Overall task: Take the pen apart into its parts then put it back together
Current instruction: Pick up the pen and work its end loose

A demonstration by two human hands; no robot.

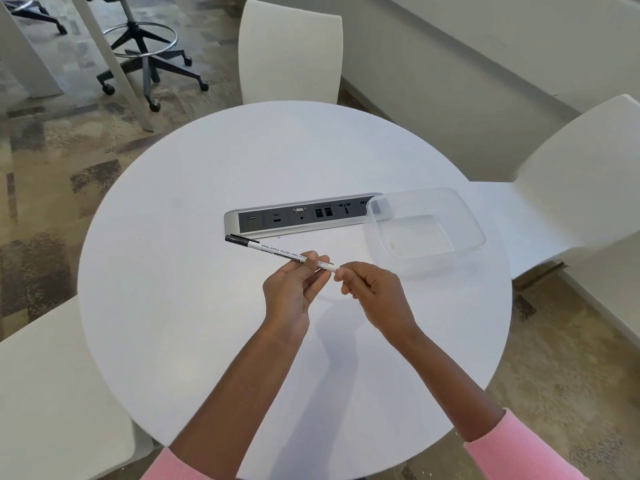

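Over the middle of the round table, the left fingertips (309,260) are curling around the pen (273,250) partway along its barrel, with the thumb pressing from the near side. The right fingertips (342,272) are pinching the pen's plain white end, thumb and forefinger closing narrowly on it while the other fingers are folding loosely into the palm. The left hand (292,292) and right hand (375,294) are nearly touching, and both are holding the pen up off the tabletop.

The pen is looking whole: a slim, straight white barrel printed with small black lettering, ending in a black cap with a clip. It is slanting from the right hand toward the table's far left, the capped end pointing away.

Pink ribbed sleeves (519,448) are covering both forearms near the table's near edge.

The table (173,289) is showing a smooth, matte white top. A long silver socket panel (298,216) with dark ports is sitting recessed at its centre, just beyond the pen. A clear plastic container (427,233), rectangular with rounded corners, is resting toward the right edge, overlapping the panel's right end.

White moulded chairs are standing at the far edge (291,53), right (571,174) and near left (52,393). A wheeled stool (145,53) is standing on mottled carpet beyond.
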